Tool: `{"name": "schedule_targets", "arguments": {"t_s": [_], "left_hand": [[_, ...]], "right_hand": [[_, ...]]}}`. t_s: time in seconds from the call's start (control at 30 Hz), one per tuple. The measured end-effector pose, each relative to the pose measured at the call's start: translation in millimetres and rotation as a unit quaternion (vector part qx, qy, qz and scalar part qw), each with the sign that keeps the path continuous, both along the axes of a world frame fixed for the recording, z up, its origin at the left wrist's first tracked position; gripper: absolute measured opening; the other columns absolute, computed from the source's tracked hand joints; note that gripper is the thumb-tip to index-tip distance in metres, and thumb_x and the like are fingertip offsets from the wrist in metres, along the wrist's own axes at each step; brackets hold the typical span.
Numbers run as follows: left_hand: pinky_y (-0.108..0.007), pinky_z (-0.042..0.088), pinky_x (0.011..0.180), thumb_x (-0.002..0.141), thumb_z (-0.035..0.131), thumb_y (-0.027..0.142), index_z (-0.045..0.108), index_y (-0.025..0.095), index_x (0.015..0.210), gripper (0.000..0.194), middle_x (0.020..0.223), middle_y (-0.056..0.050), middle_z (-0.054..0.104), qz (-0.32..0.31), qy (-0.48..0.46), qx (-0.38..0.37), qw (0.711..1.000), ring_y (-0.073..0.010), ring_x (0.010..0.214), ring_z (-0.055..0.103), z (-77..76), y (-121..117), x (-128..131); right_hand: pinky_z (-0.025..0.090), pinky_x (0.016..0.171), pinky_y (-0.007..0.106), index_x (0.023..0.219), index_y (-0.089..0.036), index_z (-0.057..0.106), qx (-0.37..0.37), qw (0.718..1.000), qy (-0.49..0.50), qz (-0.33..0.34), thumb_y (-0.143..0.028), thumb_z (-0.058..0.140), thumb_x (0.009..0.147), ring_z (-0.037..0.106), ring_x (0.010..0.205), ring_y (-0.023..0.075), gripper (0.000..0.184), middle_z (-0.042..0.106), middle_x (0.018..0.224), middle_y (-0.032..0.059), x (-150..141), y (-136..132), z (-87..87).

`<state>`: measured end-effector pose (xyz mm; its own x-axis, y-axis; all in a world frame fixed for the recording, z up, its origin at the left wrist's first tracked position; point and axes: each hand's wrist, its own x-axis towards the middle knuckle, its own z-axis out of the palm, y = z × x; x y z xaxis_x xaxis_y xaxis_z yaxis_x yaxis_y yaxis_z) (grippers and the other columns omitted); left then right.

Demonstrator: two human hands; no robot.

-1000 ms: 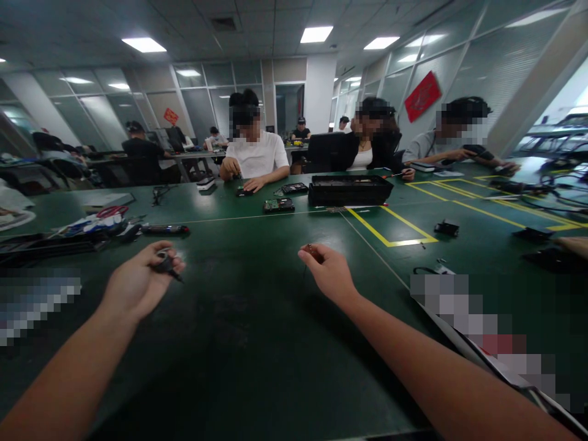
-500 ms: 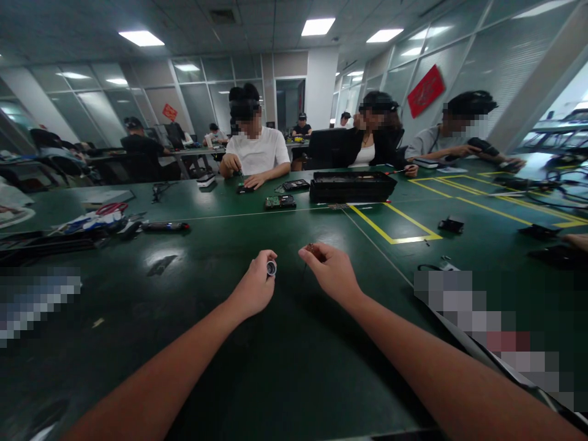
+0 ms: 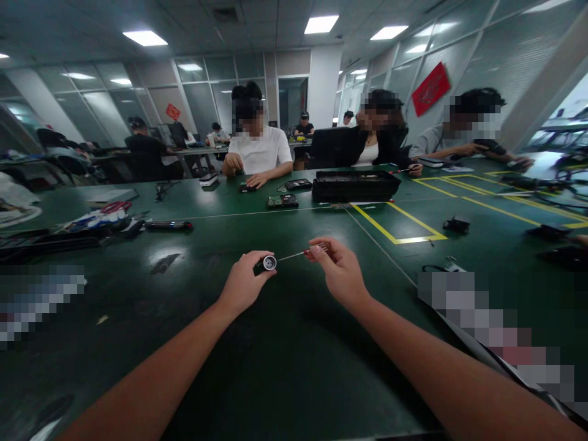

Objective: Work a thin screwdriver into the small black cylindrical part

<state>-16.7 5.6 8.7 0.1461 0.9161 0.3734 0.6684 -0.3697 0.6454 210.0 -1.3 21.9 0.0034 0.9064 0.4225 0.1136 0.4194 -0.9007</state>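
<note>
Between the thumb and fingers of my left hand [image 3: 241,282] is a small round part [image 3: 269,263] with a pale rim. Its hollow face, dark inside with small details, is turned toward me. My right hand [image 3: 343,272] is closed around the reddish handle of a thin screwdriver [image 3: 293,255]. The metal shaft points left, and its tip lies close to the rim of the round part; whether they touch I cannot tell. Both hands are above the green table [image 3: 275,355].
A long black housing [image 3: 356,187] and an open hard drive [image 3: 282,201] lie ahead. Tools and a black cylindrical object [image 3: 168,225] are at left. Small black parts [image 3: 456,225] and a blurred-out flat item [image 3: 487,324] are at right. Several people sit across the table.
My left hand has turned the round part's face more toward me. My right hand has swung the screwdriver from pointing down to pointing left, its tip close to the part.
</note>
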Motion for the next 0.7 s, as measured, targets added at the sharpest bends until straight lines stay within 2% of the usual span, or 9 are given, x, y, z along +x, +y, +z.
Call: {"name": "schedule_targets", "arguments": {"t_s": [0.13, 0.33, 0.47, 0.6, 0.7], "left_hand": [[-0.046, 0.043, 0.106, 0.084, 0.072, 0.02, 0.069, 0.028, 0.117, 0.035, 0.122, -0.002, 0.068, -0.018, 0.009, -0.004, 1.0, -0.0242, 0.116, 0.06, -0.2, -0.9, 0.3], [-0.058, 0.03, 0.117, 0.086, 0.07, 0.025, 0.067, 0.031, 0.123, 0.037, 0.126, -0.003, 0.068, -0.011, 0.03, -0.031, 0.999, -0.0272, 0.119, 0.06, 3.4, -3.6, 2.8], [-0.061, 0.025, 0.118, 0.087, 0.07, 0.026, 0.067, 0.032, 0.123, 0.037, 0.127, -0.001, 0.068, -0.015, 0.041, -0.034, 0.998, -0.0273, 0.12, 0.059, 3.2, -3.1, 3.1], [-0.06, 0.024, 0.119, 0.086, 0.07, 0.026, 0.065, 0.03, 0.124, 0.039, 0.129, -0.003, 0.067, -0.011, 0.038, -0.035, 0.999, -0.0276, 0.123, 0.058, 2.4, -2.1, 3.3], [-0.058, 0.029, 0.117, 0.084, 0.072, 0.026, 0.066, 0.027, 0.122, 0.038, 0.125, -0.004, 0.068, 0.002, 0.031, -0.035, 0.999, -0.0276, 0.119, 0.06, 2.7, -2.2, 3.0]], "right_hand": [[0.055, 0.08, 0.037, 0.102, -0.021, 0.066, 0.008, 1.0, 0.01, 0.006, -0.042, 0.061, 0.092, 0.07, 0.085, 0.0209, 0.024, 0.074, 0.091, 0.0052, -1.1, -2.2, 1.5], [0.055, 0.081, 0.038, 0.105, -0.021, 0.066, -0.003, 0.997, -0.072, 0.013, -0.042, 0.059, 0.093, 0.071, 0.088, 0.0218, 0.024, 0.075, 0.094, 0.0058, -3.4, -3.8, 1.2], [0.054, 0.081, 0.037, 0.107, -0.022, 0.067, -0.008, 0.995, -0.095, 0.002, -0.043, 0.058, 0.094, 0.071, 0.089, 0.0212, 0.026, 0.075, 0.096, 0.0055, -4.0, -3.7, 0.3], [0.052, 0.075, 0.034, 0.103, -0.021, 0.069, -0.004, 0.994, -0.111, -0.016, -0.044, 0.058, 0.094, 0.07, 0.084, 0.0199, 0.027, 0.075, 0.094, 0.0051, -4.3, -5.8, 4.2], [0.048, 0.067, 0.031, 0.097, -0.021, 0.072, 0.003, 0.988, -0.148, -0.039, -0.046, 0.06, 0.092, 0.067, 0.075, 0.0179, 0.028, 0.074, 0.084, 0.003, -4.2, -8.5, 8.7]]}}
